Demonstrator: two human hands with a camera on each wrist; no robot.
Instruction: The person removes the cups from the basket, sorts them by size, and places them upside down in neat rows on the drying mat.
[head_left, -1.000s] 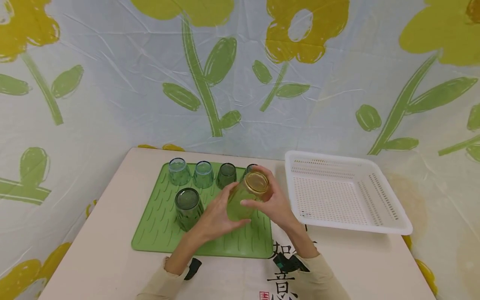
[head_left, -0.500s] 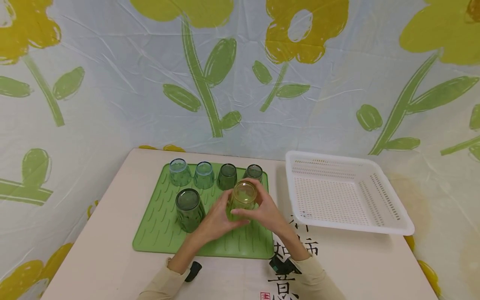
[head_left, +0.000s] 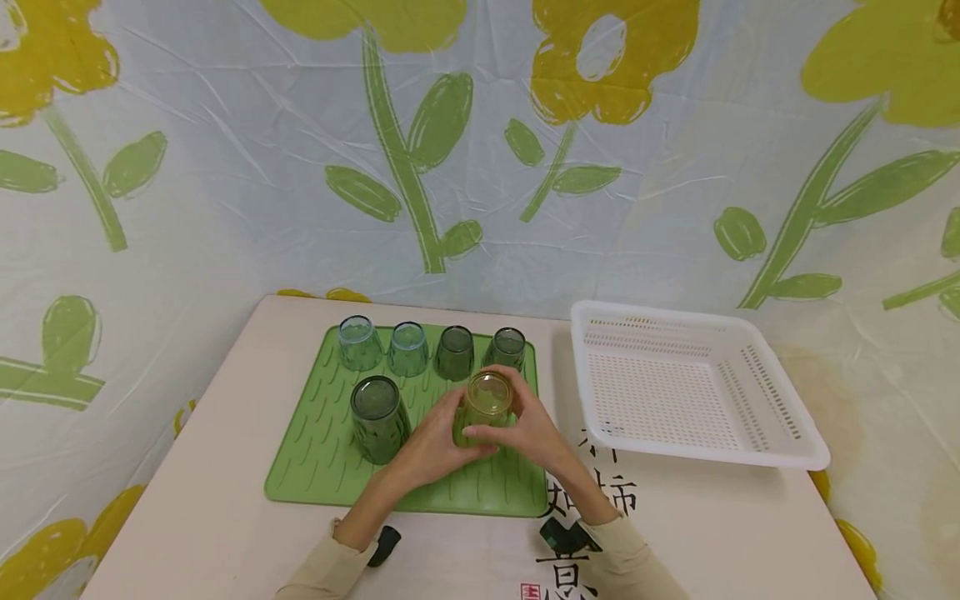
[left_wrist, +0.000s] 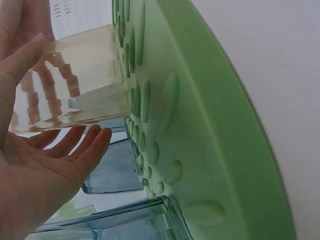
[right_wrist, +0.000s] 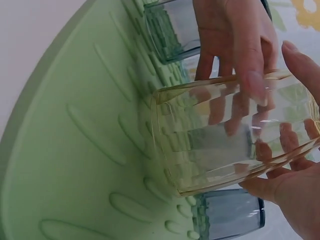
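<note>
A yellow-tinted drinking glass [head_left: 489, 395] stands upside down, base up, on the right part of a green drying mat [head_left: 315, 467]. My left hand [head_left: 433, 446] holds its left side, thumb toward the front. From the right, my right hand [head_left: 531, 427] grips the same glass, its thumb lying across the front. In the right wrist view the rim of the yellow glass [right_wrist: 200, 142] is down at the mat's ridges. Left of my hands, a tall dark green glass [head_left: 378, 421] sits inverted on the mat.
Along the mat's back edge are two bluish glasses [head_left: 360, 343] and two dark grey glasses [head_left: 454, 353], all inverted. A white perforated plastic basket [head_left: 697, 450] is on the table at the right. Behind the table hangs a flower-patterned cloth [head_left: 525, 267].
Both hands have brought the yellow glass down and slightly left, from tilted to upright on the mat. Over the last half second it has only settled a little lower.
</note>
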